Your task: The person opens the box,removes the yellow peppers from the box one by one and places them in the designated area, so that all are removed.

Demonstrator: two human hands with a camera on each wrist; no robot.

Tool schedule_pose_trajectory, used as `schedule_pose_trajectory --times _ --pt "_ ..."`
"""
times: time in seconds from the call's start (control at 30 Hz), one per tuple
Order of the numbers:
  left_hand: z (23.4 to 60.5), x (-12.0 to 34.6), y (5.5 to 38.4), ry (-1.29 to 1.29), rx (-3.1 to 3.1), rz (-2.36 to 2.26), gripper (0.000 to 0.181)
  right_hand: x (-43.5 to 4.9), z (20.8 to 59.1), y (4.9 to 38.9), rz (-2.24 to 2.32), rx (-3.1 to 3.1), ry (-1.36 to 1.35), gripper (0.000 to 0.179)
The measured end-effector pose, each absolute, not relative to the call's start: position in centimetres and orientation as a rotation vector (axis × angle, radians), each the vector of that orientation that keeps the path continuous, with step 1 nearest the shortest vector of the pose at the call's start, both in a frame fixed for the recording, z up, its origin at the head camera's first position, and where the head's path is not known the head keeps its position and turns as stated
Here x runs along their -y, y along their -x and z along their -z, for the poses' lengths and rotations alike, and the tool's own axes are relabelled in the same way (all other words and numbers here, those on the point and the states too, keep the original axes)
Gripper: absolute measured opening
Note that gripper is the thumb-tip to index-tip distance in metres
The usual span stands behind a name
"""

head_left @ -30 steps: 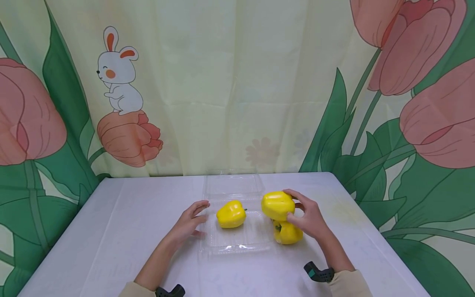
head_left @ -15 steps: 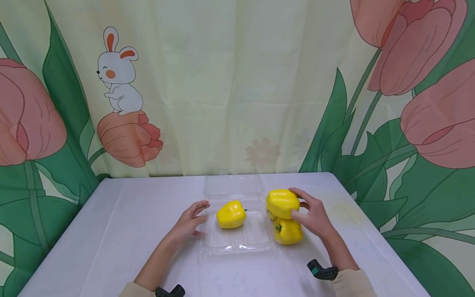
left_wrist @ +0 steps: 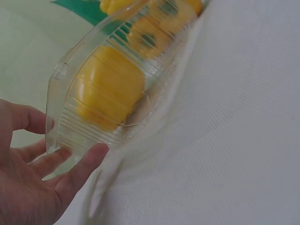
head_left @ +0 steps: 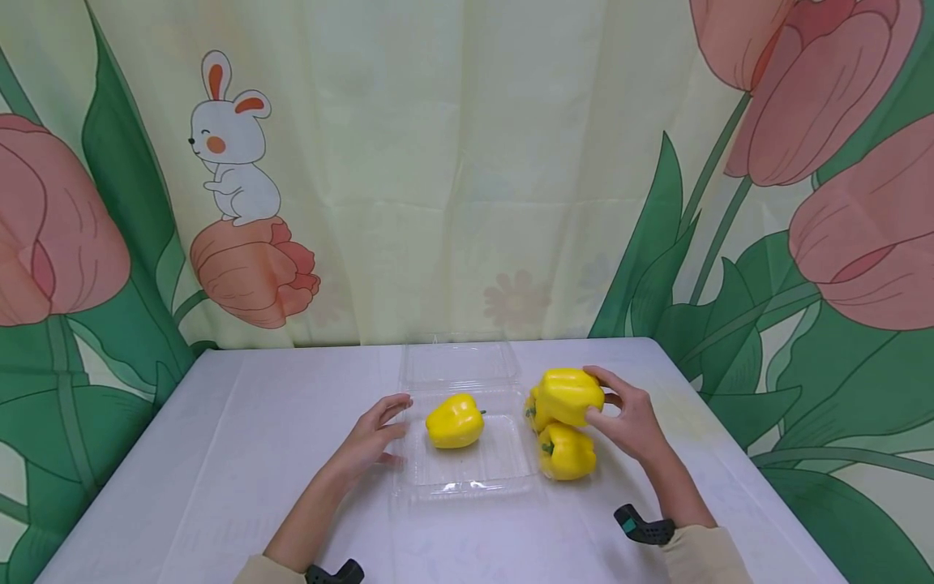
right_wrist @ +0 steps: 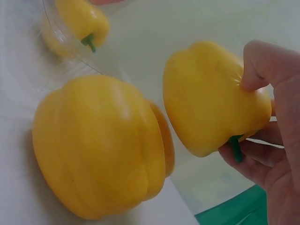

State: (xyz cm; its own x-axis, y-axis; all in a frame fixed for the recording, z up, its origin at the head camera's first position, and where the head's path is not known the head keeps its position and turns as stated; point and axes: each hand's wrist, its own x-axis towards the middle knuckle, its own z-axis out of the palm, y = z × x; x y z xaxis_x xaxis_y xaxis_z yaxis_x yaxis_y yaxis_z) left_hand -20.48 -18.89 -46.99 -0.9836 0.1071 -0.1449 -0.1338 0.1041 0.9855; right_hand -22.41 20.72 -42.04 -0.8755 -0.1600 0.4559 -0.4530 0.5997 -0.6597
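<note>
My right hand [head_left: 629, 415] grips a yellow bell pepper [head_left: 571, 395] between thumb and fingers, raised above two others. In the right wrist view its green stem [right_wrist: 235, 149] points down by my fingers. One of those two, a yellow bell pepper [head_left: 567, 453], lies on the table right of the clear plastic container [head_left: 474, 488]; another [head_left: 537, 410] shows partly behind the held one. Inside the container sits a single yellow bell pepper [head_left: 456, 422]. My left hand [left_wrist: 33, 173], fingers spread, touches the container's left side wall.
The container's clear lid [head_left: 458, 365] lies folded back toward the far edge of the white-covered table [head_left: 292, 430]. Behind the table hangs a curtain [head_left: 409, 178] printed with tulips and a rabbit. A black device [head_left: 642, 526] sits on the right wrist.
My right hand has moved right with its bell pepper, uncovering part of the pepper behind it. The left hand and container have stayed in place.
</note>
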Motion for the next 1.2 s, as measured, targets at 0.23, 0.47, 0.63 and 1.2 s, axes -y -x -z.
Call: schedule_pose_trajectory --times 0.23,0.47,0.63,1.2 --pt "46.9 18.8 20.4 0.032 -2.197 -1.985 0.050 -21.6 42.4 22.5 -1.127 2.484 -0.449 0.059" --pt "46.7 18.8 20.3 0.039 -2.199 -1.978 0.050 -22.3 42.8 22.5 -1.124 2.492 -0.402 0.058" --pt "46.5 18.8 20.2 0.031 -2.201 -1.970 0.050 -22.8 43.0 22.5 -1.123 2.485 -0.385 0.057" --pt "46.6 18.9 20.1 0.003 -2.202 -1.960 0.050 -23.9 43.4 22.8 -1.125 2.543 -0.345 0.061"
